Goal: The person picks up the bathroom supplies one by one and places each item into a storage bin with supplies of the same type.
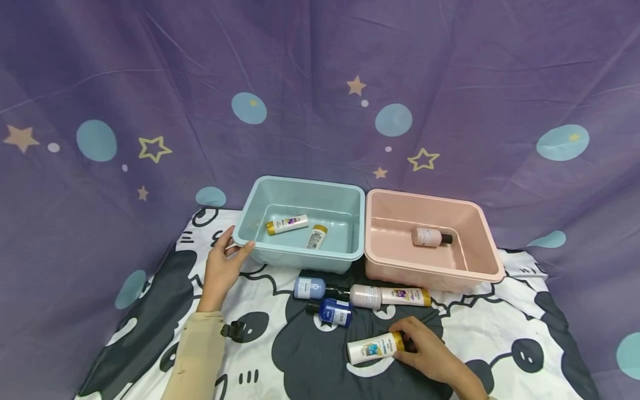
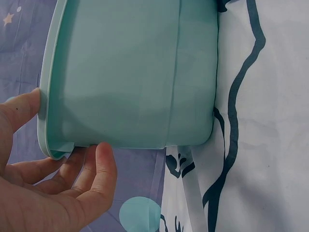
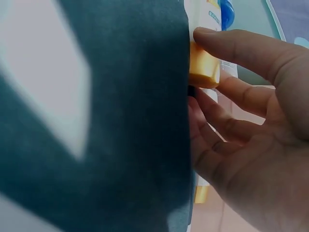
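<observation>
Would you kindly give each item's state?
Blue bin, open, holding two capped tubes
Pink bin, open, holding one capped bottle
White tube, capped, held
Pinkish tube, capped, lying
Light-blue bottle, capped, lying
Dark-blue bottle, capped, lying
Loose pink bottle, lying
Left hand, gripping blue bin
Right hand, pinching white tube

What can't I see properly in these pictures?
Head view: the white bottle's tiny words are too small to read.
Head view: the left sleeve is cut off by the bottom edge.
Left wrist view: the blue tub's inside is hidden by its outer wall.
Right wrist view: the white bottle's far end is cut off by the top edge.
</observation>
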Demonstrator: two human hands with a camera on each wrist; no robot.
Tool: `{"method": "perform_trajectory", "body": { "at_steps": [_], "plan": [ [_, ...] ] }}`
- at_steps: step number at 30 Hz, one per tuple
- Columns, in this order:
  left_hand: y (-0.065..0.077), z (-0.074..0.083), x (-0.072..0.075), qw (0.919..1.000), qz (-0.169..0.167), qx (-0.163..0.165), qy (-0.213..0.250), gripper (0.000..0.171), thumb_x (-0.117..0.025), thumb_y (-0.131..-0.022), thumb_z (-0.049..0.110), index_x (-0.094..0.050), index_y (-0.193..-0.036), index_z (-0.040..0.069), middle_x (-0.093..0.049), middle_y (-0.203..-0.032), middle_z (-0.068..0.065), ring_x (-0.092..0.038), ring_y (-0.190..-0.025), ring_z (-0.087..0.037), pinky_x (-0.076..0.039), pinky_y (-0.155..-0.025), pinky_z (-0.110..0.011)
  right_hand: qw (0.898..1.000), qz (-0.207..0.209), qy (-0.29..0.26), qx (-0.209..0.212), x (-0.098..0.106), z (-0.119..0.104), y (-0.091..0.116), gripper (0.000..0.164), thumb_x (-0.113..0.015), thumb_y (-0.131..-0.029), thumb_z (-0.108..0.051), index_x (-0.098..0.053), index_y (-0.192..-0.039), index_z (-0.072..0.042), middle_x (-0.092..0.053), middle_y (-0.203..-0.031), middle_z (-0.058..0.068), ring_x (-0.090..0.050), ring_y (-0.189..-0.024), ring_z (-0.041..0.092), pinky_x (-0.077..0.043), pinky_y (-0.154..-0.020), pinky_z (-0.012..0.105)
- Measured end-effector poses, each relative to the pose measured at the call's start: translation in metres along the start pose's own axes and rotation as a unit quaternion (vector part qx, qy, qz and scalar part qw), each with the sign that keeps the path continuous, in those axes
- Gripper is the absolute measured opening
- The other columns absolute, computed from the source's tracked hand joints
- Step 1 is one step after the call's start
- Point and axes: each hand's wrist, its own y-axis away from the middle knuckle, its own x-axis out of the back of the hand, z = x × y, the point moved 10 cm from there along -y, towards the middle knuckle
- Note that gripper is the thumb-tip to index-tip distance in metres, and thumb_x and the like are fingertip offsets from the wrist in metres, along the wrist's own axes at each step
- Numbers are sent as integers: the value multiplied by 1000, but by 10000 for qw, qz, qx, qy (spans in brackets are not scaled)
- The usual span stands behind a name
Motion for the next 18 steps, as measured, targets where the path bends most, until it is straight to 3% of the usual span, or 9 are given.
{"method": "perform_trajectory", "body": {
  "at_steps": [7,11,14,18],
  "plan": [
    [0,-1,0,10000,16,6,48,79,-73,-93,38,-35,-156,10,-53,-141,-19,-57,-120,-32,-50,-93,-49,9987,-83,-359,-351,-4,7,1,35,-81,-87,-23,-62,-115,-16,-55,-104,-1,-59,-91,10,-55,-76,28],
    [0,-2,1,9999,32,30,93,79,-73,-93,38,-35,-156,10,-53,-141,-19,-57,-120,-31,-50,-94,-49,9933,17,-1094,-382,-3,9,2,36,-80,-88,-20,-61,-117,-11,-57,-107,5,-63,-92,14,-56,-77,28],
    [0,-2,1,9999,31,42,94,79,-73,-93,38,-35,-156,10,-53,-141,-19,-57,-120,-31,-50,-94,-48,9811,55,-1889,-413,-3,12,4,37,-77,-90,-14,-60,-120,-3,-59,-109,13,-64,-93,19,-57,-78,29],
    [-1,-2,0,10000,20,29,93,79,-73,-93,39,-35,-156,10,-52,-141,-19,-57,-120,-31,-50,-94,-48,9554,22,-2887,-618,-5,19,5,42,-72,-93,-7,-55,-127,9,-62,-114,21,-65,-95,23,-57,-79,29]
  ]
}}
